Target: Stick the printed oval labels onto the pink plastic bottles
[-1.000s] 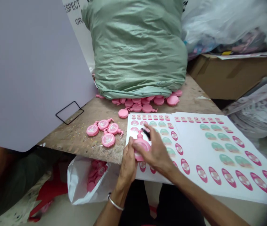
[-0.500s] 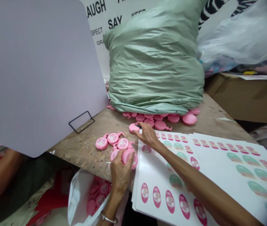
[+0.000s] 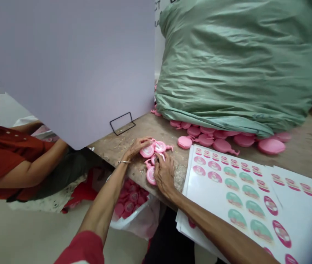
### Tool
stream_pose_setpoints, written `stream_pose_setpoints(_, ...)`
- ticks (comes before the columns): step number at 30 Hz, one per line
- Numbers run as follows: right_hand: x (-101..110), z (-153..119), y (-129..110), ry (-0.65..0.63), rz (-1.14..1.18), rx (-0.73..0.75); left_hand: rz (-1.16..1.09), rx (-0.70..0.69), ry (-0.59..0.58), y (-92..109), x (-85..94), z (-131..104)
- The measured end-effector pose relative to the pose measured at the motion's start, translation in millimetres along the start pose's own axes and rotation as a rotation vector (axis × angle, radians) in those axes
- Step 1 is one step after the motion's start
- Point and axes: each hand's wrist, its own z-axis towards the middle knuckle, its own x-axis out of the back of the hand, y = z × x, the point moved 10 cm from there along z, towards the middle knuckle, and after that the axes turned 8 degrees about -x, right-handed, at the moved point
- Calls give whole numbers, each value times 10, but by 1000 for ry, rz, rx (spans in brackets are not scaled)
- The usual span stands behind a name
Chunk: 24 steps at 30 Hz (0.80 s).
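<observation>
Several pink round cases with small curly tails and round labels sit close together on the table; one labelled case (image 3: 147, 150) lies beside my left hand (image 3: 137, 148). That hand reaches along the far left side of the group, fingers stretched out and touching the cases. My right hand (image 3: 165, 175) is on the near right side, its fingers curled over the cases. A small black tool (image 3: 157, 158), mostly hidden, shows between those fingers. One unlabelled pink case (image 3: 184, 142) rests apart, farther back.
Label sheets (image 3: 213, 198) lie stacked at the right. A big green sack (image 3: 227, 69) stands behind, with more pink cases (image 3: 221, 145) at its foot. A grey-white panel (image 3: 70, 73) rises at left; a person (image 3: 15, 157) sits beyond it. A white bag (image 3: 145, 220) of labelled cases hangs below the table edge.
The view has swung left. My right hand has left the unlabelled case for the labelled group, keeping the black tool. My left hand has shifted from the group's near side to its far left.
</observation>
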Motion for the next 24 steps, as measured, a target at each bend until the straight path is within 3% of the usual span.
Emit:
stream_pose_setpoints(3, -151, -186, -279, -27, 24, 21, 5, 5, 78, 18, 283, -428)
stream_pose_setpoints(6, -318, -435, -569, -87, 67, 74, 48, 28, 231, 77, 653, -1017)
stream_pose_setpoints(9, -493, -718, -845, -174, 106, 197, 92, 67, 396, 110, 877, -1608)
stream_pose_setpoints(13, -651, -1034, -1081, -292, 208, 382, 173, 109, 651, 10, 903, -2264)
stream_pose_setpoints(16, -575, -1040, -1092, -330, 343, 378, 268, 164, 780, -108, 806, -2538)
stream_pose_setpoints(18, -414, -920, -1053, -335, 436, 331, 362, 187, 852, -89, 779, -2558)
stream_pose_setpoints(20, -211, -721, -946, -337, 487, 247, 460, 170, 887, 32, 767, -2385)
stream_pose_setpoints(22, 1, -489, -775, -329, 463, 171, 531, 117, 850, 198, 714, -2008)
stream_pose_setpoints(24, 205, -255, -573, -303, 341, 157, 625, 84, 704, 337, 572, -1507)
